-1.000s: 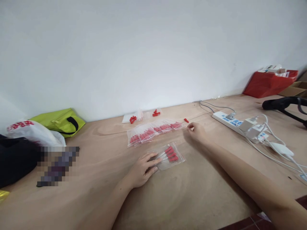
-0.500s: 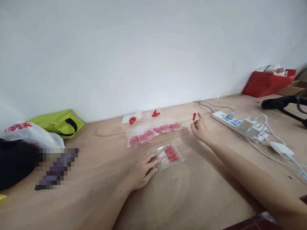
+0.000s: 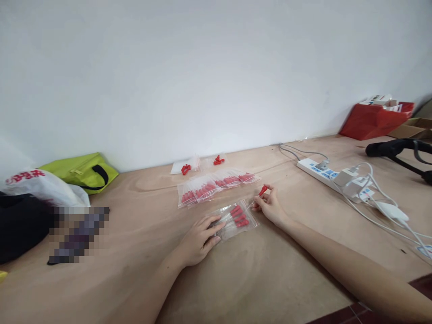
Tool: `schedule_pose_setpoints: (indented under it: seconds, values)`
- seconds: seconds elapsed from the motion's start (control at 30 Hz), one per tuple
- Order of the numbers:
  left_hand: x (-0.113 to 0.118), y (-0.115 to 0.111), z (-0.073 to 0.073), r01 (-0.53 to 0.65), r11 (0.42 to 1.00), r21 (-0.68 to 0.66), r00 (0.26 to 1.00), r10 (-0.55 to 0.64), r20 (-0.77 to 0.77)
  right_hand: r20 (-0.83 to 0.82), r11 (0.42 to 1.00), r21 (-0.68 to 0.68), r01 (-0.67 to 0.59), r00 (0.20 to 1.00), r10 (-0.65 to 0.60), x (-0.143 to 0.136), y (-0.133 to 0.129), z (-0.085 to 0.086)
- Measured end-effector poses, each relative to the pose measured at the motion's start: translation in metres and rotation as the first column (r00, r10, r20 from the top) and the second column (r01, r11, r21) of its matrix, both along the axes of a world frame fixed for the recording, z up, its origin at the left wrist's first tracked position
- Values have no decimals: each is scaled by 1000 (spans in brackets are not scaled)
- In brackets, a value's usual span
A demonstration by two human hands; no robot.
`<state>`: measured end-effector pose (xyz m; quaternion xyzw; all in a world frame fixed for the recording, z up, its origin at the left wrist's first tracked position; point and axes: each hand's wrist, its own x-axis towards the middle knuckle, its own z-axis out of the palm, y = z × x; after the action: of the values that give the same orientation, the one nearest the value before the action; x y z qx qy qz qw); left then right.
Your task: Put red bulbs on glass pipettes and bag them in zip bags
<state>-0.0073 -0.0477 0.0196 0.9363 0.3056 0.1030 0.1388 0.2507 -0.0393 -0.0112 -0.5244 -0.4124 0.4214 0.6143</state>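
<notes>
My left hand (image 3: 199,240) lies with spread fingers on the lower left part of a clear zip bag (image 3: 232,231), pressing it to the table. Inside that bag are several droppers (image 3: 241,217) with red bulbs toward the right. Between the fingertips of my right hand (image 3: 271,209) is a dropper (image 3: 263,190), its red bulb up and its thin clear tube slanting down left to the bag's right edge. Whether the tip is inside the bag I cannot tell. Just beyond, filled bags of droppers (image 3: 205,190) overlap in a row.
Small red bulbs (image 3: 186,169) rest on clear bags by the wall. On the right are a white power strip (image 3: 313,171) with chargers and cables, a black strapped object (image 3: 388,147) and a red bag (image 3: 371,121). A yellow-green bag (image 3: 81,173) and white plastic bag (image 3: 64,191) stand left.
My right hand has come down and left with the dropper, from above the table to the bag's right edge. The dropper now slants. My left hand stays on the bag.
</notes>
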Motion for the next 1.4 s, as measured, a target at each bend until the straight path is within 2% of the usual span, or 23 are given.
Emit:
schedule_pose_setpoints:
  seconds: [0.13, 0.27, 0.43, 0.57, 0.73, 1.03, 1.13, 1.27, 1.33, 1.4]
  values:
    - [1, 0, 1, -5, 1000, -4, 1000, 5, 4, -7, 999, -7, -41, 999, 41, -1, -6, -3]
    - [1, 0, 0, -5, 1000, -16, 1000, 5, 8, -67, 1000, 5, -12, 998, 12, -2, -7, -3]
    - [0, 0, 0, -7, 1000, -14, 1000, 7, 18, -143, 996, -57, -67, 988, 58, -4, -9, 0]
    - [1, -1, 2, -10, 1000, -21, 1000, 10, -1, -30, 979, -113, -169, 986, 166, -4, -13, -1]
    - [1, -1, 3, -20, 999, -46, 999, 18, -37, 168, 951, -156, -268, 941, 293, -4, -13, -4]
    - [-1, 1, 0, -5, 1000, -29, 1000, 6, 27, 135, 901, -148, -407, 894, 426, -6, -16, 7]
    - [-2, 0, 1, 8, 999, -41, 999, -7, 33, 83, 905, -170, -391, 909, 408, -4, -16, 10]
    - [-3, 2, -1, 35, 998, -44, 997, -32, 64, 114, 911, -208, -356, 916, 384, -2, -13, 11]
    - [-2, 6, -5, -16, 999, 28, 993, 12, 116, 156, 887, -245, -391, 887, 434, -3, -11, 10]
    - [0, 10, -10, -164, 975, 149, 967, 129, 221, 201, 869, -281, -407, 860, 468, -4, -9, 8]
